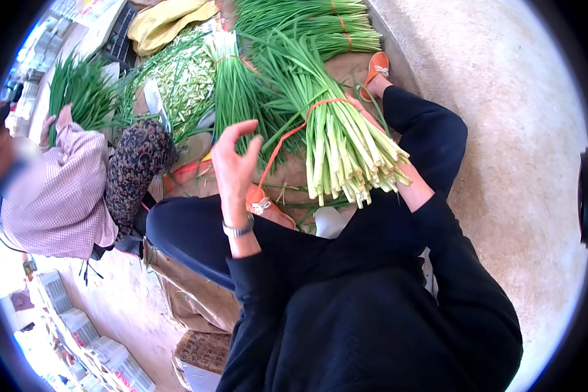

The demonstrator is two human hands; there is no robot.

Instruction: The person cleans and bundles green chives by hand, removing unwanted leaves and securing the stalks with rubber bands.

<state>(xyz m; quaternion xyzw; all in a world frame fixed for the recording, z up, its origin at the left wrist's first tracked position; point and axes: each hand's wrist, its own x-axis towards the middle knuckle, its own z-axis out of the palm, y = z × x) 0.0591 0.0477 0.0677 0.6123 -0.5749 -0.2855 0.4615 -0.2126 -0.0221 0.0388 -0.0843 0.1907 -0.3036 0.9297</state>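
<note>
A thick bundle of garlic chives (346,140) lies across my right forearm, pale cut ends towards me and green leaves pointing away. My right hand (356,104) curls around its far side, the fingers mostly hidden by stalks. An orange band (284,138) crosses the bundle, and its loose length trails down to the left. My left hand (235,157), with a metal bracelet (238,227) at the wrist, is raised left of the bundle. Its thumb and forefinger are apart and nothing shows between them. Another tied chive bundle (232,85) lies just beyond it.
More banded bundles (326,32) are stacked at the far side. Pale stem trimmings (189,85) form a heap left of centre, near a yellow sack (170,26). A co-worker (65,176) sits at left, hands at loose chives (81,91). Concrete floor (516,130) spreads to the right.
</note>
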